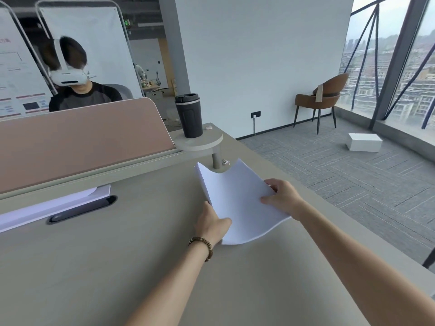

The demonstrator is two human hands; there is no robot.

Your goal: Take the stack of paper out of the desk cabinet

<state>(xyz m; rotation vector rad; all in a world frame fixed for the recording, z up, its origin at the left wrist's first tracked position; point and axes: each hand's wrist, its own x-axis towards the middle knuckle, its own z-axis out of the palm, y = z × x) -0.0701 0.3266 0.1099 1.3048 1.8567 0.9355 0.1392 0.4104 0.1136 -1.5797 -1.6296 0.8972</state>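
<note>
We hold a stack of paper (237, 203) over the beige desk (94, 267), near its right side. Our left hand (211, 223) grips the stack's near left edge, thumb on top and fingers underneath. Our right hand (282, 198) closes on the right edge, fingers curled over the sheets, so the stack sags in the middle. Beyond it, a dark lidded travel cup (189, 115) stands upright on a small round shelf (200, 143); its contents are hidden. A second paper stack (54, 205) lies at the desk's left.
</note>
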